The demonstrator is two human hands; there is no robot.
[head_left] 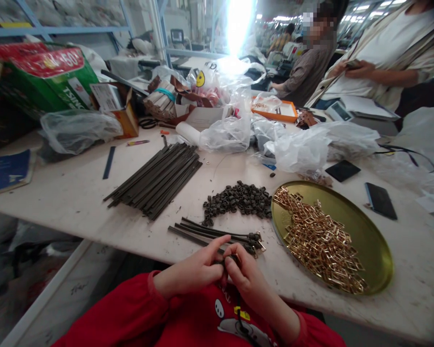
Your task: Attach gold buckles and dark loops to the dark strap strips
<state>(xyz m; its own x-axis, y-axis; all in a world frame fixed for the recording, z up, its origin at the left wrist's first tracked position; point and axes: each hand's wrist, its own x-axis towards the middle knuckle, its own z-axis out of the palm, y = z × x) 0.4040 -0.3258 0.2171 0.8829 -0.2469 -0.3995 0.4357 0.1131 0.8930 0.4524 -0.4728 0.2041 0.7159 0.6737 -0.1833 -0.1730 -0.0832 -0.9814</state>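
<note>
Clock read from the working hands, 12 straight ahead. Both hands meet at the near edge of the table (75,193). Right hand (241,271) pinches a small dark piece (235,259) with a glint of gold, fingers hiding most of it. Left hand (202,266) is half curled against the right, index finger stuck out; cannot tell whether it grips the piece too. Just beyond, toward 11, dark straps (217,232) lie side by side, gold fittings at their right ends. Heap of small dark loops (238,200) at 12. Stack of flat dark strips (155,180) between 10 and 11. Between 2 and 3, a round gold-coloured tray (374,262) bears a mound of gold buckles (321,241); dark phone (381,200) lies past its rim. Another person (379,43) stands at 1.
</note>
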